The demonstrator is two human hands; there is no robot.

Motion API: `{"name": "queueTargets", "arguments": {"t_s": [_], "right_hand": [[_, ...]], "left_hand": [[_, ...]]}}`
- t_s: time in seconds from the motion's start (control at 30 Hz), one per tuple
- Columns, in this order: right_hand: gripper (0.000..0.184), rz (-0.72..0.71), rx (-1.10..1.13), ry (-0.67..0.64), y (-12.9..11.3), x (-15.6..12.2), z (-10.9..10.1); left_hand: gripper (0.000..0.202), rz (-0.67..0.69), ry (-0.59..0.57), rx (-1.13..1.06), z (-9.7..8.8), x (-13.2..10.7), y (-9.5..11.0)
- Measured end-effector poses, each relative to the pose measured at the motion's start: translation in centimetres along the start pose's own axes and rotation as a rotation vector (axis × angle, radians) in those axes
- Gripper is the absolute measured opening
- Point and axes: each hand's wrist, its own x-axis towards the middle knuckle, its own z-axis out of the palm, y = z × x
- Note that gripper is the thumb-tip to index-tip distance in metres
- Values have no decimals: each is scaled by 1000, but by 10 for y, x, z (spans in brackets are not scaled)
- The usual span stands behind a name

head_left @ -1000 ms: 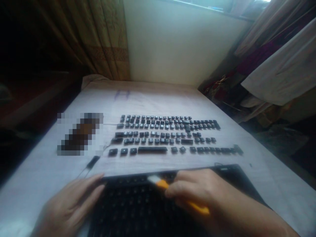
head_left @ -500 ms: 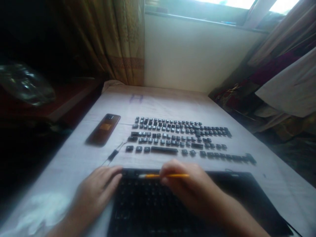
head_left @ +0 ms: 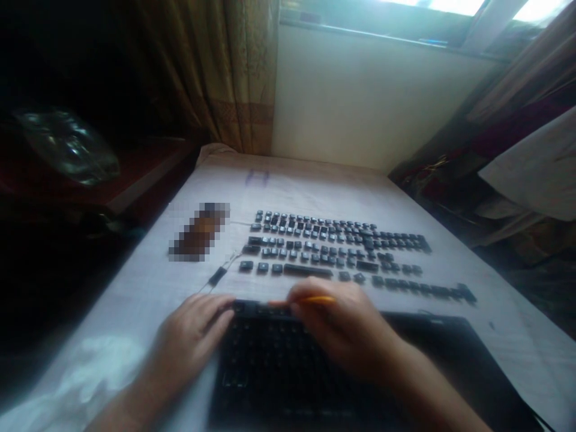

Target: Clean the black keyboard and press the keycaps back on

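Head: brush [head_left: 322, 299] in right hand [head_left: 337, 317].

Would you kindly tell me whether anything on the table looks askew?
Yes, slightly: one loose keycap in the nearest row, to the right of the long spacebar, sits turned cornerwise, while its neighbours lie squarer.

A patterned curtain [head_left: 245, 78] hangs beside a pale wall [head_left: 342, 102] below a bright window [head_left: 382, 21], with a white cloth [head_left: 540, 165] hanging at right and what is perhaps a clear plastic bag [head_left: 74, 147] on a reddish surface [head_left: 141, 165] at left.
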Motion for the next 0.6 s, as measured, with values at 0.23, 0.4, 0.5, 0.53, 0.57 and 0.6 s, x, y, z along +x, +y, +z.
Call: {"name": "queueTargets", "arguments": {"t_s": [0.23,0.4,0.5,0.53,0.57,0.6], "right_hand": [[20,46,-54,-27,0,-4,4],[16,-32,13,48,-12,4,17],[18,-44,52,68,-14,8,31],[19,-31,39,52,-14,8,32],[20,-12,14,38,-13,8,32],[22,6,-18,34,-13,8,31]], "left_hand": [[23,19,21,-5,1,1,2],[24,16,17,-5,2,0,1],[25,0,-5,-25,3,-1,-1],[25,-2,-11,-30,3,-2,-1],[26,-2,-16,-34,3,-2,-2],[26,-2,-19,-36,3,-3,-2]]}}
